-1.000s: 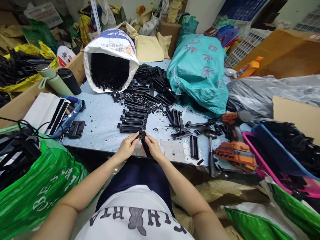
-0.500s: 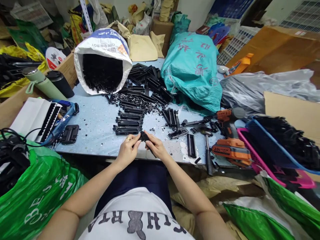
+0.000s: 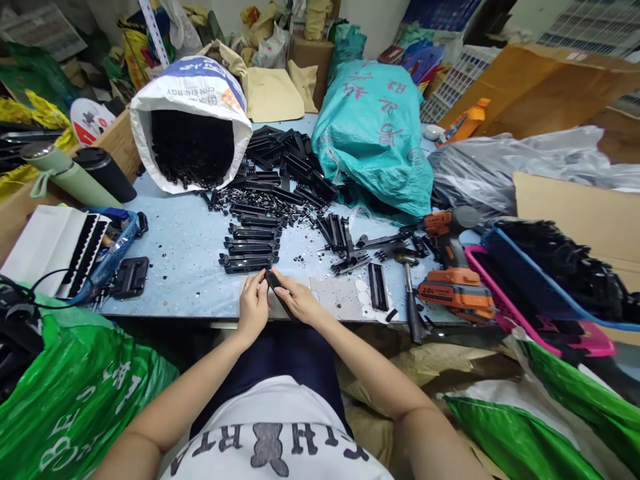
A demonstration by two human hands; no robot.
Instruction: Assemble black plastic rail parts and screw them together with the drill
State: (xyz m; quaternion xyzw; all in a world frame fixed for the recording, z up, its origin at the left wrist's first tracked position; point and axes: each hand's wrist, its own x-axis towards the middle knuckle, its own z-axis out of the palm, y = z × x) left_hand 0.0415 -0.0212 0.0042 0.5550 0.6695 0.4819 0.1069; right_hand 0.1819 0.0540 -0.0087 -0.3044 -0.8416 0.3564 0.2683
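My right hand [image 3: 300, 300] is closed on a long black plastic part [image 3: 280, 293] at the table's front edge. My left hand [image 3: 253, 305] pinches at the upper end of the same part, its fingertips close to those of my right hand; whether it holds a small piece there is too small to tell. Just beyond the hands lies a stack of similar black parts [image 3: 250, 253] in a row. Behind them are loose screws and small fittings [image 3: 265, 203] and a heap of black parts [image 3: 295, 157].
A white sack [image 3: 143, 150] of black pieces and a teal sack [image 3: 375, 133] stand behind. To the right are a hammer [image 3: 413, 307], an orange cordless drill [image 3: 455, 293] and a blue basket [image 3: 550, 287]. At the left lie a black case [image 3: 131, 277] and cups [image 3: 105, 175].
The whole view has shifted slightly, with the table's objects now further left. My hands have turned a little around the black part, and more of its length shows.
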